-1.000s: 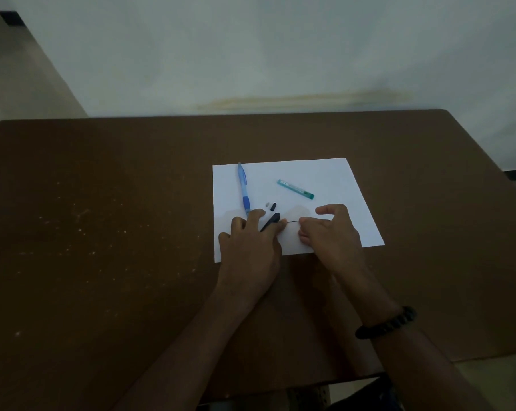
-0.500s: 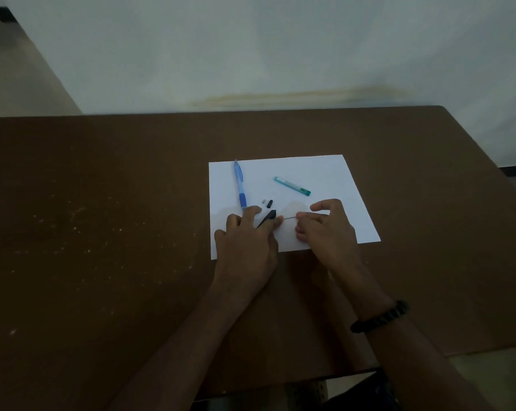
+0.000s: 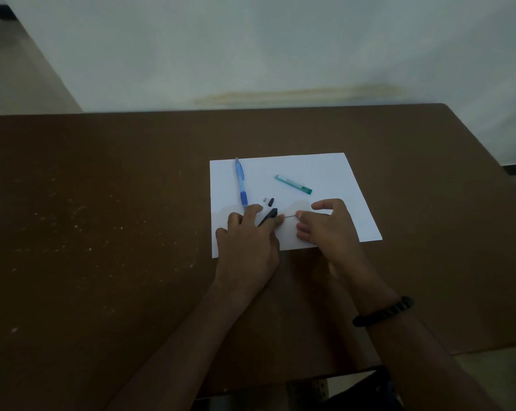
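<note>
A white sheet of paper [image 3: 325, 173] lies on the brown table [image 3: 117, 232]. My left hand [image 3: 246, 241] grips a black mechanical pencil [image 3: 269, 215] low over the sheet, its open end pointing right. My right hand [image 3: 325, 229] pinches a thin dark lead [image 3: 290, 216] whose left end reaches the pencil's end. A blue mechanical pencil [image 3: 241, 183] lies on the sheet's left part. A teal lead tube [image 3: 293, 184] lies near the sheet's middle. A small black cap [image 3: 271, 202] and a tiny pale piece [image 3: 265, 199] lie just above the black pencil.
The table's far edge meets a pale wall [image 3: 280, 54]. A black bead bracelet [image 3: 382, 311] circles my right wrist. The near table edge runs at the lower right, with floor [image 3: 494, 372] beyond it.
Both hands stay in the same place on the sheet, holding the pencil and the lead. The lead's visible length between the hands looks slightly shorter than one second ago.
</note>
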